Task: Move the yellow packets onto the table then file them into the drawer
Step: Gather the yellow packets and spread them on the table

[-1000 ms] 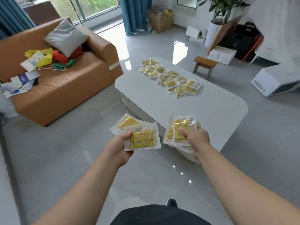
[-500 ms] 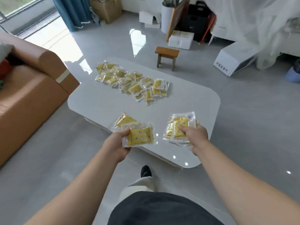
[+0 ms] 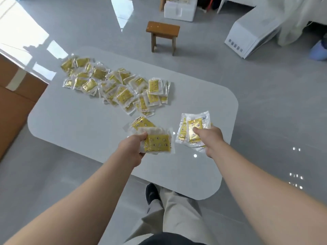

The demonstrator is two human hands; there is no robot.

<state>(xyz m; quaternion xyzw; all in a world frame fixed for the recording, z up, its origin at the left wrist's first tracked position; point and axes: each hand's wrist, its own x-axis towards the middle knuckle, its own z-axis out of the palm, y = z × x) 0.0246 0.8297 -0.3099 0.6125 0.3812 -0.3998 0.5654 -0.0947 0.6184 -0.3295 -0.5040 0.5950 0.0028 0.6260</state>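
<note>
Both hands are out over the white table [image 3: 74, 124], each gripping yellow packets in clear wrappers. My left hand [image 3: 131, 147] pinches a small fan of packets [image 3: 157, 142] by their left edge, over the table's near half. My right hand [image 3: 209, 138] clamps a thicker stack of packets [image 3: 193, 128] near the table's right side. A spread pile of several more yellow packets [image 3: 115, 85] lies on the far left part of the tabletop. No drawer shows in this view.
A tan sofa arm [image 3: 16, 92] stands close to the table's left end. Beyond the table are a small wooden stool [image 3: 162, 35], a white foam box [image 3: 179, 10] and a white appliance [image 3: 249, 36]. My leg and dark shoe [image 3: 152, 193] are at the table's near edge.
I have walked up to the table and look down on it more steeply. Both hands, each still holding packets, have moved from off the table's edge to over the tabletop.
</note>
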